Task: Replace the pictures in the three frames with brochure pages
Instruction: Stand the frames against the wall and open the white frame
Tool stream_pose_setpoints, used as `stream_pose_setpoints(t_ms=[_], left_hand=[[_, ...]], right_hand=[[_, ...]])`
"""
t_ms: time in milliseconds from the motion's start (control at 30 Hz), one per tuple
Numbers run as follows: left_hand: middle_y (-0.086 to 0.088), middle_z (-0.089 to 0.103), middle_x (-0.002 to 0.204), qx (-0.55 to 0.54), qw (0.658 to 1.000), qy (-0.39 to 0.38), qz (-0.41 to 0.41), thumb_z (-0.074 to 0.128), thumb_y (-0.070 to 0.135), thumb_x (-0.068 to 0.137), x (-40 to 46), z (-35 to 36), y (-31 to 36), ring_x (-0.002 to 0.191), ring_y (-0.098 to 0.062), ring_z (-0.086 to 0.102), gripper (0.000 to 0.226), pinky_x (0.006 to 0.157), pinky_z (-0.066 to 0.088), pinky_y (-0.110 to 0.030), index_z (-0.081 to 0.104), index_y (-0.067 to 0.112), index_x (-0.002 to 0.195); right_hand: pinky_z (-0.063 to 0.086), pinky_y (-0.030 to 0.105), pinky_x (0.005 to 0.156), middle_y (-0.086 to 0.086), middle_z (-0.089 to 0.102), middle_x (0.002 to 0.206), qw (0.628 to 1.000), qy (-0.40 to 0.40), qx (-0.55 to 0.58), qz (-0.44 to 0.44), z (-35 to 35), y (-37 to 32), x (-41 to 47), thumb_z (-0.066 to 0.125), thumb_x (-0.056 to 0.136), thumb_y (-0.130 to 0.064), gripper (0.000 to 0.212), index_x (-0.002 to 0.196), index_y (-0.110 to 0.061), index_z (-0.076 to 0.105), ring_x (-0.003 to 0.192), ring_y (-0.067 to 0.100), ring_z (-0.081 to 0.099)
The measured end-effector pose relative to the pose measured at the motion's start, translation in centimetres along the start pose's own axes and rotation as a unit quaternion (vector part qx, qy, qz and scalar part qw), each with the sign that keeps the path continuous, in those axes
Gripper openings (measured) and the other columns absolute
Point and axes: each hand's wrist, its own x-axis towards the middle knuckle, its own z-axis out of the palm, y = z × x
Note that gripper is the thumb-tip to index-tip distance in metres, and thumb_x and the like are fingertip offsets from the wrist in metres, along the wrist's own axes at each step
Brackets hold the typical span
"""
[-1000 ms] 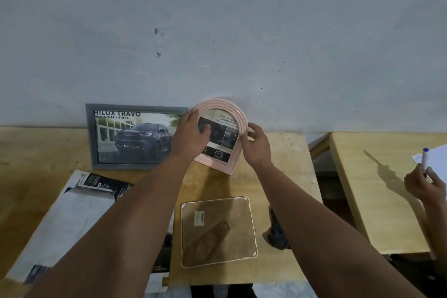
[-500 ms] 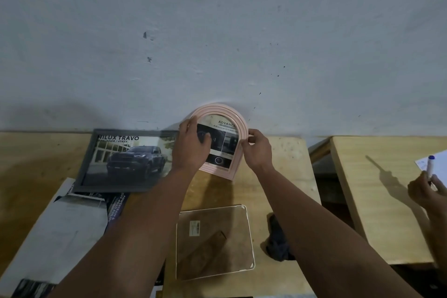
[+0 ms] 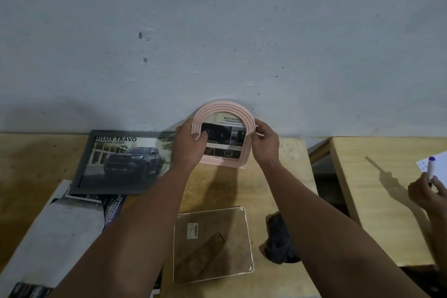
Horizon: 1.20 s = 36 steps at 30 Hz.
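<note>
Grey-white plastered wall (image 3: 217, 31) with small dark marks, filling the upper half of the frame. Wooden bench (image 3: 285, 176) below it, across the lower left and centre. Crumpled dark cloth (image 3: 278, 239) lying on the bench at lower right of centre. Second, lighter wooden bench (image 3: 377, 201) at the right, parted from the first by a dark gap. At the right edge, another person's hand (image 3: 425, 191) holding a blue-capped marker (image 3: 430, 168) beside a white sheet (image 3: 435, 159).

Pink arched frame (image 3: 223, 113): ridged, matt moulding, glossy printed page behind; grey rectangular frame (image 3: 83, 164): matt, smooth, glossy car print; brown backing board (image 3: 212, 244): dull, fibrous; table (image 3: 278, 201): pale raw wood; dark cloth (image 3: 278, 239): crumpled; wall (image 3: 217, 31): rough, matt paint.
</note>
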Motion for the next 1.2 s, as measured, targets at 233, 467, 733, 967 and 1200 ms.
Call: stream_pose_setpoints(t_ms=[233, 467, 733, 967, 1200], left_hand=[[0.003, 0.064, 0.138, -0.031, 0.999, -0.020, -0.014, 0.063, 0.041, 0.089, 0.2, 0.5, -1.0, 0.113, -0.016, 0.067, 0.065, 0.101, 0.055, -0.049, 0.043, 0.032, 0.151], [-0.003, 0.047, 0.157, 0.003, 0.999, -0.030, -0.034, 0.062, 0.034, 0.098, -0.4, 0.7, -0.6, 0.132, -0.023, 0.056, 0.072, 0.104, 0.041, -0.036, 0.028, 0.025, 0.161], [-0.008, 0.042, 0.159, 0.069, 0.997, -0.003, -0.035, 0.061, 0.030, 0.099, -2.4, -4.3, -1.6, 0.140, -0.033, 0.047, 0.061, 0.111, 0.044, -0.051, 0.040, 0.021, 0.155], [-0.011, 0.052, 0.149, 0.173, 0.982, 0.026, -0.075, 0.060, 0.041, 0.094, -0.1, -14.1, -8.9, 0.127, -0.035, 0.057, 0.058, 0.103, 0.050, -0.047, 0.051, 0.018, 0.146], [-0.007, 0.070, 0.106, 0.275, 0.954, 0.039, -0.109, 0.052, 0.064, 0.093, 4.5, -20.2, -18.3, 0.089, -0.030, 0.067, 0.051, 0.075, 0.055, -0.040, 0.064, 0.018, 0.113]], right_hand=[[0.058, 0.027, 0.091, -0.014, 0.071, 0.116, 1.000, 0.015, 0.013, 0.000, 0.7, 0.2, 1.0, 0.060, 0.099, -0.010, 0.036, 0.131, -0.025, 0.069, 0.094, -0.009, 0.065], [0.052, 0.035, 0.102, 0.004, 0.065, 0.135, 0.999, 0.023, -0.034, 0.024, 0.5, -0.5, -0.5, 0.057, 0.103, -0.017, 0.045, 0.147, -0.019, 0.053, 0.111, 0.014, 0.062], [0.057, 0.042, 0.092, -0.004, 0.065, 0.113, 0.994, 0.093, -0.062, 0.011, 2.3, -0.9, -8.4, 0.057, 0.099, -0.017, 0.028, 0.125, -0.025, 0.061, 0.104, 0.016, 0.062], [0.051, 0.030, 0.087, 0.005, 0.073, 0.118, 0.988, -0.083, -0.132, 0.006, 10.5, -1.9, -12.3, 0.058, 0.099, -0.018, 0.027, 0.123, -0.016, 0.070, 0.104, 0.025, 0.068], [0.048, 0.037, 0.103, 0.016, 0.065, 0.134, 0.961, -0.172, -0.193, 0.096, 19.2, 0.1, -10.7, 0.053, 0.103, -0.038, 0.044, 0.132, -0.006, 0.062, 0.125, 0.035, 0.060]])
